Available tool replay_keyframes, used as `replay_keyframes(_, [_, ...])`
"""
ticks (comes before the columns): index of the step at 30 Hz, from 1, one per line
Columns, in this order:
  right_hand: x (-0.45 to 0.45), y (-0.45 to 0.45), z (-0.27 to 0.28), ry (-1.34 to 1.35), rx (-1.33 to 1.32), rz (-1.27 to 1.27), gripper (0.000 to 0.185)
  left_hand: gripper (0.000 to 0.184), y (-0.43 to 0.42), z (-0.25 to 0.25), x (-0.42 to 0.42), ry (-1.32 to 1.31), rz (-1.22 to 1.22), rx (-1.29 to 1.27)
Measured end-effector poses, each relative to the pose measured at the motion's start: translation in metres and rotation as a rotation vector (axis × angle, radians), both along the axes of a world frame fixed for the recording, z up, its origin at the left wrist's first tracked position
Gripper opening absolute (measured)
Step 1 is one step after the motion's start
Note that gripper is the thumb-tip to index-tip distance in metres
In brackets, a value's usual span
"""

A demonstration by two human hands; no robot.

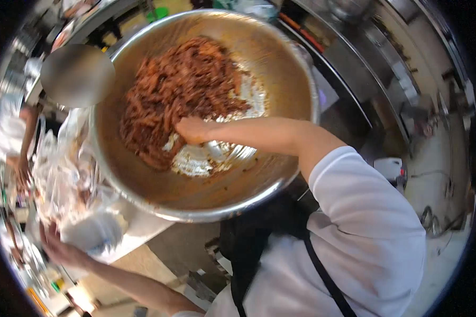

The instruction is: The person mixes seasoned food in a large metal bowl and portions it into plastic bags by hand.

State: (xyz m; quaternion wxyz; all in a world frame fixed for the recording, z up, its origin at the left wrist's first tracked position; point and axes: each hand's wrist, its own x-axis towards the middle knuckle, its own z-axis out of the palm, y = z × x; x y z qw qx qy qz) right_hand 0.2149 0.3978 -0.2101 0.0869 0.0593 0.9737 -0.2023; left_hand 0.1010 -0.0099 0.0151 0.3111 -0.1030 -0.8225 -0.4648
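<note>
A large round metal bowl [211,215] holds a heap of reddish-brown sauced strips of meat [185,79], piled toward its far left side. My right hand [193,130] reaches down into the bowl at the near edge of the heap, touching the strips. Its fingertips are hidden from me, so I cannot see how they are set. Out to the left, my left hand [58,248] is stretched away from the bowl, fingers apart and somewhat blurred, holding nothing that I can see. Close beside it is a clear plastic-wrapped bundle [92,232].
Crumpled clear plastic bags [63,164] lie on the table left of the bowl. A person in a white shirt [10,127] stands beyond them, an arm hanging toward the bags. Metal shelving [354,68] lines the right, with a white jug [390,169] lower down.
</note>
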Motion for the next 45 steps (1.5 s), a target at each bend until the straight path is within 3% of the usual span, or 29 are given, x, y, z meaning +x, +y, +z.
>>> replay_keyframes(1, [0.009,0.015,0.012,0.009,-0.086,-0.053,0.013,0.036,-0.029,-0.008,-0.013,0.208,0.035,-0.121])
replay_keyframes(2, [0.021,0.028,0.033,0.015,-0.174,-0.1,0.015,0.039,-0.038,-0.007,-0.013,0.168,0.213,-0.126])
replay_keyframes(4, [0.048,0.063,0.077,0.109,-0.294,-0.13,0.017,0.048,-0.056,-0.022,-0.014,0.268,0.331,-0.461])
replay_keyframes(6, [0.08,0.112,0.142,0.2,-0.307,-0.387,0.013,0.048,-0.08,-0.062,-0.031,0.133,0.092,-0.593])
replay_keyframes(7, [0.107,0.132,0.172,0.362,-0.546,-0.612,0.013,0.047,-0.079,-0.063,-0.034,0.096,0.084,-0.615])
replay_keyframes(9, [0.137,0.208,0.182,0.722,-0.176,-0.784,0.014,0.046,-0.084,-0.062,-0.026,0.008,0.095,-0.669])
replay_keyframes(10, [0.151,0.246,0.185,0.906,0.24,-0.902,0.012,0.044,-0.086,-0.06,-0.025,-0.054,0.078,-0.606])
replay_keyframes(11, [0.163,0.297,0.173,1.046,-0.102,-1.013,0.012,0.043,-0.08,-0.054,-0.026,-0.112,0.075,-0.541])
replay_keyframes(12, [0.18,0.342,0.158,1.159,-0.025,-1.078,0.011,0.043,-0.08,-0.052,-0.029,-0.148,0.191,-0.54])
replay_keyframes(13, [0.193,0.38,0.136,1.12,-0.043,-1.149,0.023,0.043,-0.087,-0.046,-0.034,-0.132,0.233,-0.648])
replay_keyframes(14, [0.203,0.396,0.126,0.633,0.284,-1.124,0.031,0.042,-0.086,-0.028,-0.033,-0.134,0.348,-0.762])
replay_keyframes(15, [0.212,0.41,0.117,0.219,0.627,-0.965,0.04,0.041,-0.128,-0.039,-0.062,0.152,0.408,-0.68])
replay_keyframes(16, [0.209,0.414,0.114,0.17,0.585,-1.024,0.033,0.038,-0.143,-0.014,-0.056,0.205,0.582,-0.875])
replay_keyframes(18, [0.18,0.348,0.139,0.791,0.416,-0.884,0.026,0.034,-0.17,0.036,-0.042,0.317,0.996,-1.24])
replay_keyframes(20, [0.135,0.271,0.143,0.715,0.075,-0.726,0.02,0.038,-0.136,0.08,0.005,0.271,0.853,-0.763])
replay_keyframes(21, [0.119,0.237,0.129,0.51,0.091,-0.593,0.019,0.041,-0.118,0.102,0.029,0.286,0.787,-0.527])
replay_keyframes(23, [0.087,0.183,0.09,-0.023,0.14,-0.339,0.02,0.041,-0.086,0.112,0.054,0.195,0.689,-0.314])
replay_keyframes(24, [0.073,0.18,0.038,-0.16,0.293,-0.137,0.022,0.045,-0.069,0.109,0.061,0.111,0.649,-0.145])
replay_keyframes(25, [0.08,0.157,0.0,-0.009,0.347,-0.228,0.021,0.05,-0.051,0.105,0.068,0.03,0.604,0.025])
replay_keyframes(27, [0.091,0.128,-0.032,0.097,0.385,-0.3,0.02,0.058,-0.022,0.083,0.088,-0.061,0.522,0.058])
replay_keyframes(30, [0.094,0.126,-0.03,-0.148,0.27,-0.24,0.023,0.053,-0.043,0.033,0.107,-0.234,0.426,0.117])
replay_keyframes(32, [0.081,0.132,0.009,-0.428,0.106,-0.189,0.028,0.05,-0.132,-0.037,0.105,-0.3,0.328,-0.376])
replay_keyframes(33, [0.074,0.129,0.008,-0.304,0.123,-0.112,0.038,0.048,-0.125,-0.067,0.11,-0.376,0.253,-0.255])
replay_keyframes(34, [0.072,0.103,0.036,-0.084,0.049,-0.069,0.033,0.046,-0.113,-0.095,0.116,-0.451,0.182,-0.134])
replay_keyframes(36, [0.041,0.101,-0.024,0.141,0.042,-0.127,0.037,0.045,-0.078,-0.144,0.104,-0.568,0.072,0.024])
replay_keyframes(38, [0.022,0.076,-0.027,0.165,0.037,-0.18,0.041,0.043,-0.018,-0.156,0.088,-0.867,0.097,0.173])
replay_keyframes(40, [0.019,0.049,-0.026,0.141,0.067,-0.185,0.048,0.045,-0.014,-0.221,0.05,-0.953,-0.211,0.332])
replay_keyframes(42, [0.045,0.01,-0.027,0.057,0.132,-0.165,0.058,0.048,0.002,-0.237,0.031,-1.052,-0.201,0.241])
replay_keyframes(45, [0.111,-0.022,-0.015,0.054,0.299,0.212,0.063,0.052,0.007,-0.257,0.014,-0.901,-0.17,-0.022])
